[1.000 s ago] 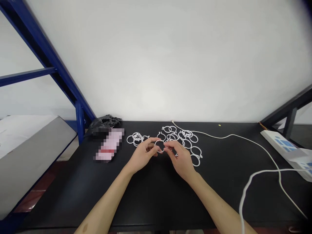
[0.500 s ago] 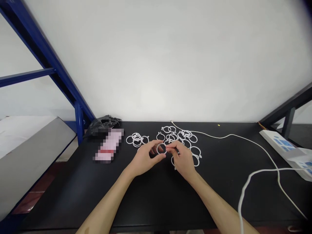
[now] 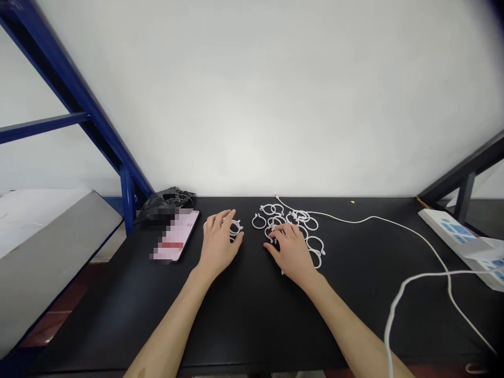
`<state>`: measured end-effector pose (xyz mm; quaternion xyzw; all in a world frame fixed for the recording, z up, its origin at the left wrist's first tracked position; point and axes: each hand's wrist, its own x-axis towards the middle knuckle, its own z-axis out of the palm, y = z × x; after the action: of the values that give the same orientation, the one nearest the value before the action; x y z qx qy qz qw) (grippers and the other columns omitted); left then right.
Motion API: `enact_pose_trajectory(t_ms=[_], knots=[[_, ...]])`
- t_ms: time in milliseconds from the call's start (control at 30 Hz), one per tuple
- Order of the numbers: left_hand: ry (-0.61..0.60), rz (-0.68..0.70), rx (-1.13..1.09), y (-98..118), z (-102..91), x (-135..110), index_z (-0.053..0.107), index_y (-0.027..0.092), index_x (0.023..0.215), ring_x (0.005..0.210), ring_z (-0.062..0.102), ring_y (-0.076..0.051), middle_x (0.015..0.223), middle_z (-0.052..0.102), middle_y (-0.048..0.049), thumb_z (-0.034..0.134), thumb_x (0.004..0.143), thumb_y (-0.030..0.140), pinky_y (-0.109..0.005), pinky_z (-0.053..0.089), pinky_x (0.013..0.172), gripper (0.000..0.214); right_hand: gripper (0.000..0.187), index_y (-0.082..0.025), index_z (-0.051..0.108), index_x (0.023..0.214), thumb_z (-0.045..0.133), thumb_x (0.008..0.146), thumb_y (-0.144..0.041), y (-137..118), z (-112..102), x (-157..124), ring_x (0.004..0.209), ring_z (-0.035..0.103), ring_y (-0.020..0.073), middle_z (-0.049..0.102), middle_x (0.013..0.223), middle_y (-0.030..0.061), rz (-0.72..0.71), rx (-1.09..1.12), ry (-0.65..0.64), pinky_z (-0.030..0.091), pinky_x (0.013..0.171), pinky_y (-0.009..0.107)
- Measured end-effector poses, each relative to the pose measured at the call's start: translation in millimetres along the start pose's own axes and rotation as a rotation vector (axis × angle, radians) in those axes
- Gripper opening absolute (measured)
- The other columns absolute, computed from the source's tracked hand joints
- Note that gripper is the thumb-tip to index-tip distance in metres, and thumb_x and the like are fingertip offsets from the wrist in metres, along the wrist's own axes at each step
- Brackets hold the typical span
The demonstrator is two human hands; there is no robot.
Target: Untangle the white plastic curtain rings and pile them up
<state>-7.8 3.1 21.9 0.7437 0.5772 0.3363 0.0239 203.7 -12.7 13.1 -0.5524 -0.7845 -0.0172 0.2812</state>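
My left hand [image 3: 218, 241] lies palm down on the black table [image 3: 252, 304], its fingers stretched over a small cluster of white plastic rings [image 3: 235, 227]. My right hand [image 3: 290, 251] rests palm down at the near edge of a larger scatter of white rings [image 3: 293, 220], fingers spread and touching a few of them. Neither hand lifts a ring; what sits under the left fingertips is hidden.
A phone with a pink screen [image 3: 176, 236] lies left of my left hand, a crumpled black bag [image 3: 167, 199] behind it. A white cable [image 3: 394, 226] runs across the right side toward a white power strip [image 3: 460, 236]. Blue shelf frame [image 3: 126, 205] stands at left.
Both hands were pinching one white ring between them. They have parted: the left moved left onto the small ring cluster, the right dropped onto the bigger pile.
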Motion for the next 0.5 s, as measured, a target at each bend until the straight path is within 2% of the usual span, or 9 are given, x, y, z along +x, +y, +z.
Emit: enact_pose_trajectory(t_ms=[67,167,267,367,500], knots=[[0.0,-0.007,0.038,-3,0.5,0,0.051,0.021,0.133,0.121,0.045,-0.033,0.132,0.056,-0.0111,0.059,0.087,0.029,-0.053,0.039,0.1,0.047,0.005,-0.019,0.066,0.088,0.064,0.087,-0.023,2,2,0,0.098,0.053,0.0285,0.063,0.096,0.0097,-0.012,-0.034,-0.018,0.049,0.086,0.046],[-0.009,0.012,0.013,-1,0.4,0,0.055,0.022,0.128,0.119,0.046,-0.031,0.129,0.058,-0.01,0.057,0.089,0.029,-0.052,0.039,0.101,0.04,0.01,-0.02,0.065,0.087,0.056,0.092,-0.022,1,1,1,0.094,0.054,0.026,0.062,0.093,0.0085,-0.013,0.013,0.025,0.049,0.085,0.045],[-0.047,0.071,-0.097,6,-0.2,-1,0.055,0.022,0.126,0.12,0.047,-0.028,0.128,0.058,-0.0085,0.056,0.09,0.031,-0.048,0.04,0.103,0.037,0.012,-0.022,0.064,0.095,0.053,0.095,-0.025,-5,-2,2,0.098,0.057,0.0232,0.059,0.102,0.0083,0.025,0.182,0.093,0.051,0.087,0.041],[-0.141,0.119,-0.249,13,0.1,-4,0.051,0.023,0.131,0.12,0.049,-0.024,0.128,0.059,-0.0073,0.054,0.092,0.037,-0.043,0.041,0.104,0.041,0.013,-0.023,0.065,0.099,0.052,0.096,-0.027,-10,-5,2,0.1,0.061,0.0203,0.058,0.111,0.0084,0.019,0.359,0.11,0.053,0.085,0.036],[-0.215,0.12,-0.34,18,1.4,-8,0.046,0.025,0.137,0.118,0.05,-0.023,0.124,0.061,-0.0064,0.055,0.092,0.038,-0.042,0.043,0.103,0.048,0.019,-0.024,0.065,0.1,0.046,0.098,-0.023,-12,-5,3,0.09,0.065,0.0176,0.066,0.096,0.0051,-0.083,0.452,0.07,0.055,0.081,0.033]])
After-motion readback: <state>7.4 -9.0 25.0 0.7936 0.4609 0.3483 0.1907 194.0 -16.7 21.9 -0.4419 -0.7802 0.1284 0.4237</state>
